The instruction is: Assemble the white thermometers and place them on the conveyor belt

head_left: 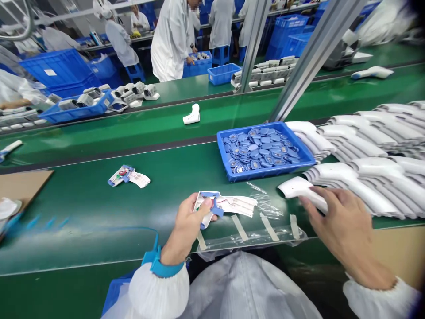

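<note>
The left hand (187, 226) is closed around a white thermometer housing (206, 208) fitted with a blue clip (215, 206), and a paper strip (237, 205) trails toward 3 o'clock. The right hand (345, 226) is part open, its fingers (315, 203) curved over a white thermometer body (297, 188) beside the stacked bodies (365, 186); how firm that hold is cannot be told. A blue tray (262, 175) of small blue parts sits at 12 o'clock, and a second clipped housing (128, 176) lies at 10 o'clock on the green conveyor belt (66, 212).
</note>
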A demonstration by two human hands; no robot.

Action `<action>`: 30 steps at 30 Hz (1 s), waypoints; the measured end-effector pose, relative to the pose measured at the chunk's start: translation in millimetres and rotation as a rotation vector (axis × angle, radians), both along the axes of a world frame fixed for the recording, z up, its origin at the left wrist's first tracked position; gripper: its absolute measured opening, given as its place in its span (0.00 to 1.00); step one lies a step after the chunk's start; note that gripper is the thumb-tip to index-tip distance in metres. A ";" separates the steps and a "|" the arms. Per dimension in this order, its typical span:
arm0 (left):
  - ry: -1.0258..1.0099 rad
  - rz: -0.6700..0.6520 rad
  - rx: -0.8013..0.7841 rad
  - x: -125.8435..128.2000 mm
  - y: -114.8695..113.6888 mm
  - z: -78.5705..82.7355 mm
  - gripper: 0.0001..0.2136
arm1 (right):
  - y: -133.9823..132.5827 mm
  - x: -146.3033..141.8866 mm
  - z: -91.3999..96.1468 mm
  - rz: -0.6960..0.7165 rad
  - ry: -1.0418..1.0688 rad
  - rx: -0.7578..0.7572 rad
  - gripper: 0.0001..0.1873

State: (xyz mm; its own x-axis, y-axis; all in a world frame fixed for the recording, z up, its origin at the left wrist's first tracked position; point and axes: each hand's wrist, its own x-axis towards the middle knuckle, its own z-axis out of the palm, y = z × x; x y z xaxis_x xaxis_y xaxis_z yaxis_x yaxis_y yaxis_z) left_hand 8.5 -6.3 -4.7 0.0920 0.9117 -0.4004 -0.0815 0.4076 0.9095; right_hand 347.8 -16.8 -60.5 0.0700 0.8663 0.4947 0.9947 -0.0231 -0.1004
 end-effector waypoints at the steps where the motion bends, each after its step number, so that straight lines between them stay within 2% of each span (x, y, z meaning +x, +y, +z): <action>1: -0.026 0.004 -0.016 1.8 0.6 -1.6 0.23 | 0.1 9.2 0.6 -0.040 -0.050 -0.030 0.20; 5: -0.161 -0.053 -0.036 7.9 1.9 -5.1 0.22 | -1.0 29.9 3.7 0.012 -0.030 -0.206 0.23; 8: -0.213 -0.086 -0.030 9.6 1.9 -4.9 0.21 | -8.2 23.1 14.0 0.016 -0.036 -0.135 0.29; 10: -0.222 -0.108 -0.024 9.7 2.1 -4.4 0.21 | -14.3 6.1 27.2 0.060 -0.082 -0.015 0.30; 12: -0.217 -0.133 -0.013 9.2 2.1 -4.2 0.21 | -18.8 -21.0 43.3 0.164 -0.141 0.069 0.26; 16: -0.205 -0.180 0.050 7.1 0.8 -5.2 0.23 | -16.5 -88.1 69.5 0.467 -0.198 0.066 0.12; 19: -0.193 -0.208 0.116 6.2 -1.9 -7.4 0.27 | -8.2 -125.1 75.2 0.566 -0.215 0.038 0.09; 22: -0.113 -0.192 0.122 6.2 -5.0 -10.7 0.22 | -0.5 -138.5 69.8 0.598 -0.187 -0.018 0.10; 25: 0.002 -0.152 0.195 3.6 -6.7 -12.3 0.19 | 6.5 -133.7 62.0 0.634 0.054 -0.196 0.15; 28: 0.134 -0.193 0.231 -2.7 -7.0 -9.0 0.20 | 15.1 -132.0 63.2 0.669 0.509 -0.500 0.18; 30: 0.233 -0.204 0.229 -6.7 -6.8 -4.0 0.20 | 22.0 -144.3 69.6 0.635 0.762 -0.575 0.20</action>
